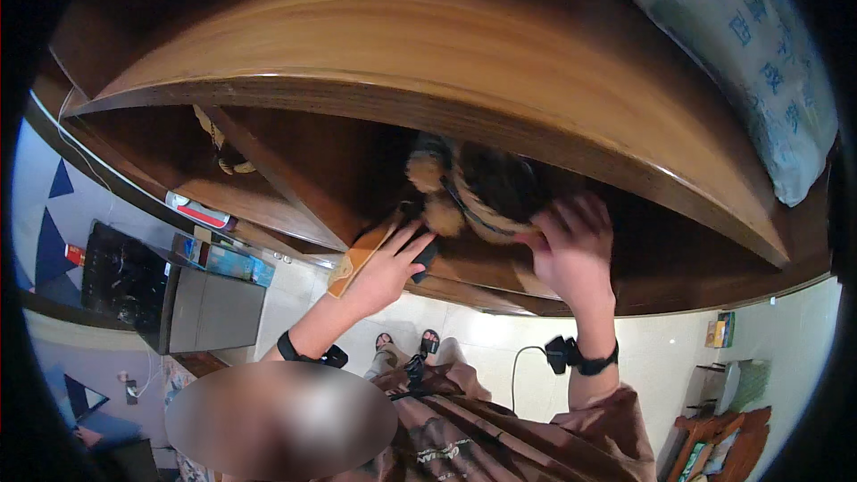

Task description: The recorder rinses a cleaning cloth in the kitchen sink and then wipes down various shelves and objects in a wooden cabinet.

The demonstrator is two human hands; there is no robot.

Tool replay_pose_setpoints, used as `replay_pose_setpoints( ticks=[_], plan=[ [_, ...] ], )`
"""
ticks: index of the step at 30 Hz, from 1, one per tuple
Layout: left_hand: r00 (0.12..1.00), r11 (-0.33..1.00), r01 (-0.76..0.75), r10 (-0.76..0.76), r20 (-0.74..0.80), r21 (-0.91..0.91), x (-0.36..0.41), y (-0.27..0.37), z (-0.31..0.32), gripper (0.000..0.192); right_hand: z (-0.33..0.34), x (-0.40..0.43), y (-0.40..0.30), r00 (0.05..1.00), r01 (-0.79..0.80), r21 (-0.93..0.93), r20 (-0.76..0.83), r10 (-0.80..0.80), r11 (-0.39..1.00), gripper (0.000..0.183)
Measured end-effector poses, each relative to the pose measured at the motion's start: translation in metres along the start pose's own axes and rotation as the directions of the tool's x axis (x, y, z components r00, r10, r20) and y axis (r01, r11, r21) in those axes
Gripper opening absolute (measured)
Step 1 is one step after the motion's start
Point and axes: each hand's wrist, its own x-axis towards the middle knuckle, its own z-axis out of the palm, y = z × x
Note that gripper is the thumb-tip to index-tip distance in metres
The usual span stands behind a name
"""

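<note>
My left hand (392, 271) reaches into a dark wooden shelf compartment, its fingers spread over a small dark object (423, 262) and beside a tan, flat item (358, 261) with a decorated end. Whether it grips either is unclear. Just beyond its fingertips lie brown rounded, fuzzy-looking things (435, 194) that I cannot identify. To their right stands a round container (485, 214), apparently a basket, with a pale rim and dark inside. At the right edge of that rim is my right hand (572, 248), blurred, fingers bent; its fingertips seem to touch the rim, but a firm hold cannot be made out.
A thick wooden shelf board (428, 100) curves above both hands. An upright divider (281, 181) parts this compartment from one holding a small ornament (231, 161). A pale printed bag (750, 60) lies on top at right. A grey cabinet (217, 311) stands at lower left.
</note>
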Motion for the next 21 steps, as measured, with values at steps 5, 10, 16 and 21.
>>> replay_pose_setpoints(
  ticks=[5, 10, 16, 21],
  plan=[
    [0.988, 0.927, 0.081, -0.025, -0.155, 0.366, 0.024, 0.0, 0.014, 0.043, -0.058, -0.058, 0.008, 0.996, -0.046, 0.009, 0.078, 0.045, 0.999, 0.019],
    [0.996, 0.705, 0.088, -0.06, -0.064, 0.704, 0.146, -0.067, 0.021, 0.048, -0.098, -0.123, -0.01, 0.981, -0.183, -0.097, 0.049, 0.188, 0.978, 0.019],
    [0.783, 0.853, 0.43, -0.19, -0.593, 0.294, 0.195, -0.032, 0.08, 0.054, -0.128, -0.182, -0.034, 0.946, -0.326, -0.097, -0.038, 0.323, 0.941, 0.021],
    [0.973, 0.989, -0.147, 0.141, -0.185, -0.018, 0.207, 0.049, 0.121, 0.049, -0.125, -0.203, -0.043, 0.921, -0.372, -0.084, -0.155, 0.357, 0.924, 0.025]
  ],
)
